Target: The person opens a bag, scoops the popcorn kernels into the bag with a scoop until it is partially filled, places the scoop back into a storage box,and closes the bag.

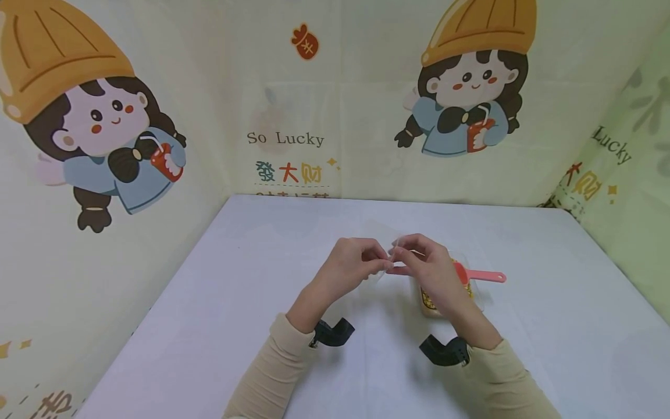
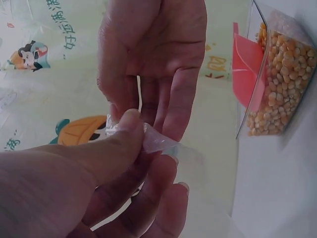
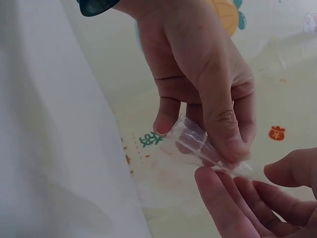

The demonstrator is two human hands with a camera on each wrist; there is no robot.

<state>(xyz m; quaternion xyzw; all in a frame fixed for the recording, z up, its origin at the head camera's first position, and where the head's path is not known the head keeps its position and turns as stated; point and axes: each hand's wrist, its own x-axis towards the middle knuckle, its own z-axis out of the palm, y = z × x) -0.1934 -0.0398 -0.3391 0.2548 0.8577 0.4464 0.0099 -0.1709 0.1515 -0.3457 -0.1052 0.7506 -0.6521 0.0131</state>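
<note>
A thin clear plastic bag (image 1: 381, 231) is raised between both hands above the table, its edge gathered and creased. My left hand (image 1: 348, 265) pinches the plastic between thumb and fingers; in the right wrist view its thumb presses on the folded bag (image 3: 190, 135). Facing it, my right hand (image 1: 426, 267) pinches the same edge, with its thumb and fingertips right beside the left ones. In the left wrist view the crumpled plastic (image 2: 154, 141) shows between the two sets of fingertips.
Beyond the right hand, a clear box (image 1: 433, 314) of yellow corn kernels (image 2: 285, 74) stands on the white table (image 1: 262, 279). A pink scoop (image 1: 487, 276) lies in it, handle pointing right; the right hand partly hides the box. Printed cloth (image 1: 366, 116) hangs around the table.
</note>
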